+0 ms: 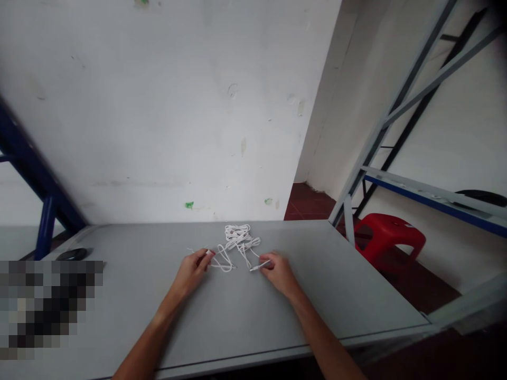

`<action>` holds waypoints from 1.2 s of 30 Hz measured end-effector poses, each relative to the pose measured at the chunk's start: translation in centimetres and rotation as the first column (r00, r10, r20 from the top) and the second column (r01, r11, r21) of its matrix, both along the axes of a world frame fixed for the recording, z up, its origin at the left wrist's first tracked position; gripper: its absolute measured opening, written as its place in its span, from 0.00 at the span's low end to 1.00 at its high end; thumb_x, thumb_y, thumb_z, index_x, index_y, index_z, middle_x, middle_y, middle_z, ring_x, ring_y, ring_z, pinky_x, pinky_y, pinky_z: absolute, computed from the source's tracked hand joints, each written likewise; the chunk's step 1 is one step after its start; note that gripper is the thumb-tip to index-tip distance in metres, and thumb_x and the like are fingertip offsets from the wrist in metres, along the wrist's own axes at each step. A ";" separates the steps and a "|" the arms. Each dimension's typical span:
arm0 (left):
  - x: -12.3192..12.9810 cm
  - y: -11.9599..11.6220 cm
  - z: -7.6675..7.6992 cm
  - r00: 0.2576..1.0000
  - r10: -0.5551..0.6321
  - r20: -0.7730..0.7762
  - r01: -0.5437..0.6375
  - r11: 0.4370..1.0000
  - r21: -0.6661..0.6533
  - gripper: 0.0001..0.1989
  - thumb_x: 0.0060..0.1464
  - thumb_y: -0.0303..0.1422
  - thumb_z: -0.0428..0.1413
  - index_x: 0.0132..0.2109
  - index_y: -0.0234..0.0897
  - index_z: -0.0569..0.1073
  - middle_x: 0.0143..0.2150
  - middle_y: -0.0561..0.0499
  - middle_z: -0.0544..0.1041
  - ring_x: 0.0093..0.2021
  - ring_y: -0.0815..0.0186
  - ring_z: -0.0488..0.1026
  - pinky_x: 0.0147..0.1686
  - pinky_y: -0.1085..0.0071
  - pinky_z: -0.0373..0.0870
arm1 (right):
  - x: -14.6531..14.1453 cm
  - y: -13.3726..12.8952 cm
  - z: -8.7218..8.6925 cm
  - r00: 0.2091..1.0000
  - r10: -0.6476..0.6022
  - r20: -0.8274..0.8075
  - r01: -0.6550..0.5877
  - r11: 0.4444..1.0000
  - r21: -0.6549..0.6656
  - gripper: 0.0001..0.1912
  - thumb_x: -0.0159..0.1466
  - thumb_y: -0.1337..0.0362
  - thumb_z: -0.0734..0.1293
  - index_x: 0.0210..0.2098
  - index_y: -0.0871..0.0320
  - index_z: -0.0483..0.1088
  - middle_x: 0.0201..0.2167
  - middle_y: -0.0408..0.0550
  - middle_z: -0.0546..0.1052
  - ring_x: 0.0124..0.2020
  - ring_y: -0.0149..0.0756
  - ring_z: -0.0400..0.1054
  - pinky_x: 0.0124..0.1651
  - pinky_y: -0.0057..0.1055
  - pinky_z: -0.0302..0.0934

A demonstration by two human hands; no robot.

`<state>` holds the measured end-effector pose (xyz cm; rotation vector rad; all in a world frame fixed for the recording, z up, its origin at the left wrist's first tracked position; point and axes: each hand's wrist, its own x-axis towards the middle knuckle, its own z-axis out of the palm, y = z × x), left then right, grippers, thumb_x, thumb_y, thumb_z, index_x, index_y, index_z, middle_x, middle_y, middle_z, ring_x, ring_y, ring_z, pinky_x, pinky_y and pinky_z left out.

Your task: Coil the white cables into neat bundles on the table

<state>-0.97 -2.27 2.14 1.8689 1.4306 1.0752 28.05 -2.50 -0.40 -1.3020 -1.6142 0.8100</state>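
A tangle of white cables [237,236] lies on the grey table, towards its back edge and between my two hands. My left hand [195,265] is closed on a white cable at the tangle's left side, with a small white piece showing at the fingertips. On the right, my right hand [277,268] pinches another stretch of white cable near a thin connector end. Loops of cable run from the tangle towards both hands. Whether the strands are knotted or only overlap cannot be made out.
The grey table [237,327] meets a white wall behind. A black mouse [73,254] lies at the left, beside a pixelated area. Blue and grey metal frames rise at both sides. A red stool [390,235] stands beyond the table's right edge.
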 end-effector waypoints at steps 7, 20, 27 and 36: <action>0.5 -0.1 -0.1 0.994 -0.031 -0.104 0.037 0.998 0.050 0.21 0.60 0.47 0.48 0.26 0.38 0.67 0.23 0.54 0.67 0.25 0.68 0.62 0.29 0.72 0.58 | -0.6 -0.7 0.0 0.815 -0.125 0.566 -0.015 0.972 0.236 0.08 0.61 0.73 0.66 0.33 0.56 0.76 0.37 0.51 0.77 0.41 0.43 0.69 0.47 0.37 0.61; 1.0 -0.2 -0.7 0.949 -0.071 0.307 0.169 0.937 -0.306 0.21 0.51 0.47 0.59 0.43 0.34 0.79 0.26 0.55 0.73 0.27 0.68 0.66 0.29 0.74 0.60 | -2.5 -1.2 0.2 0.946 -0.011 0.323 -0.109 0.930 0.351 0.17 0.70 0.63 0.58 0.24 0.55 0.63 0.29 0.48 0.71 0.34 0.37 0.65 0.40 0.31 0.58; 1.5 -0.4 -0.7 0.816 -0.009 0.577 0.270 0.890 -0.368 0.26 0.53 0.51 0.56 0.42 0.31 0.81 0.29 0.47 0.78 0.30 0.65 0.71 0.33 0.72 0.66 | -3.3 -1.3 0.2 0.926 0.044 0.375 -0.169 0.936 0.308 0.19 0.69 0.64 0.59 0.20 0.55 0.59 0.24 0.44 0.69 0.29 0.35 0.63 0.35 0.31 0.53; 1.3 0.4 -1.6 0.977 0.122 0.176 -0.103 0.988 -0.113 0.09 0.42 0.32 0.60 0.33 0.36 0.81 0.33 0.48 0.81 0.33 0.61 0.74 0.38 0.66 0.69 | -3.2 -1.1 0.1 0.936 0.028 0.352 -0.139 0.946 0.293 0.19 0.67 0.65 0.60 0.19 0.55 0.58 0.22 0.44 0.68 0.27 0.35 0.61 0.33 0.30 0.51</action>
